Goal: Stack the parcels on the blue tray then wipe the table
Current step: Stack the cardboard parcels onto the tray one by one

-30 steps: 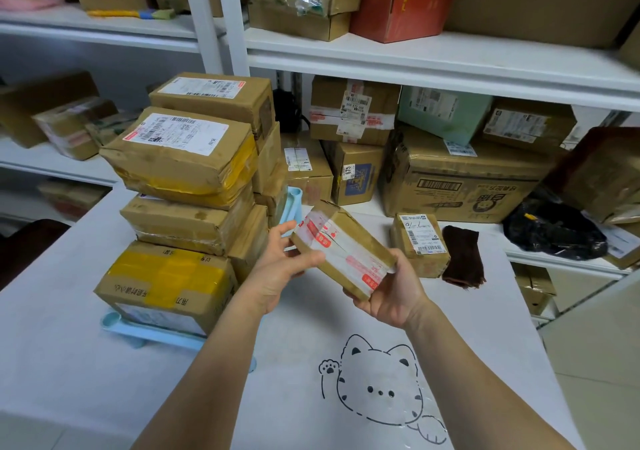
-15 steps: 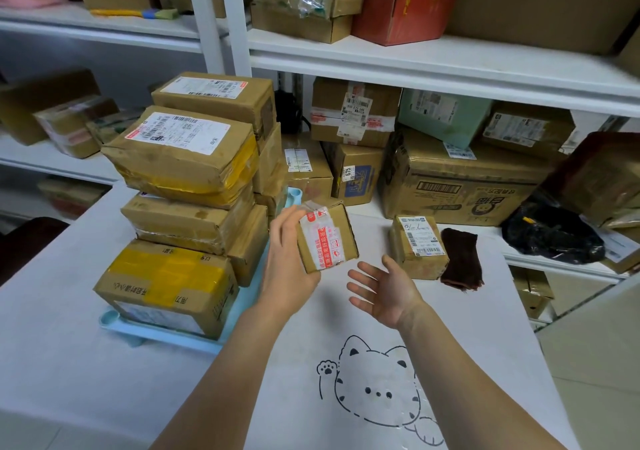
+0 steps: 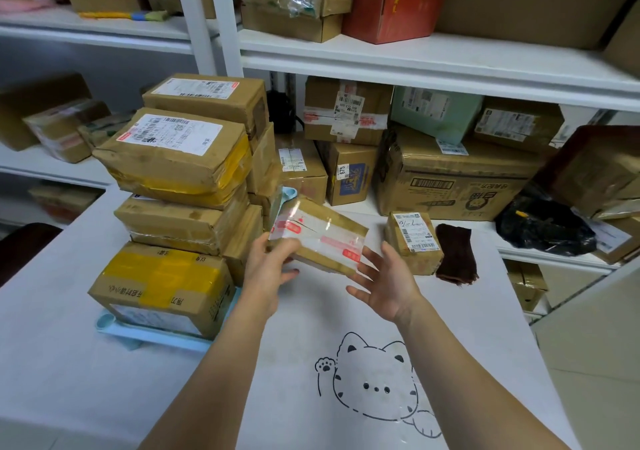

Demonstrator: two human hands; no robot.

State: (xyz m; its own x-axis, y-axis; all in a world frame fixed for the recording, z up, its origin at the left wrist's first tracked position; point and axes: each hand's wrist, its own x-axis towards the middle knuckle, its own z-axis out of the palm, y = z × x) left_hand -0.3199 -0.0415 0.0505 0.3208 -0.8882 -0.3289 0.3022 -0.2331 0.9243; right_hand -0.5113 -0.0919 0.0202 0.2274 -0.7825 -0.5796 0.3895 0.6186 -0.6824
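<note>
I have the taped parcel (image 3: 318,238) tilted in the air above the worktop (image 3: 104,390), pinched only by my left hand (image 3: 268,266) while my right hand (image 3: 384,283) hovers spread beside it, so I judge it could slip off that slick tape before reaching the crowded blue tray (image 3: 156,333).

parcel stack (image 3: 180,186) on tray (image 3: 156,337) at left; small parcel (image 3: 414,242) right, cloth (image 3: 455,254) just beside it.

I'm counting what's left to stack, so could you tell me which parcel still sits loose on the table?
The small brown cardboard parcel with a white label, standing beside the dark brown cloth; the others are stacked, shelved or held.
</note>
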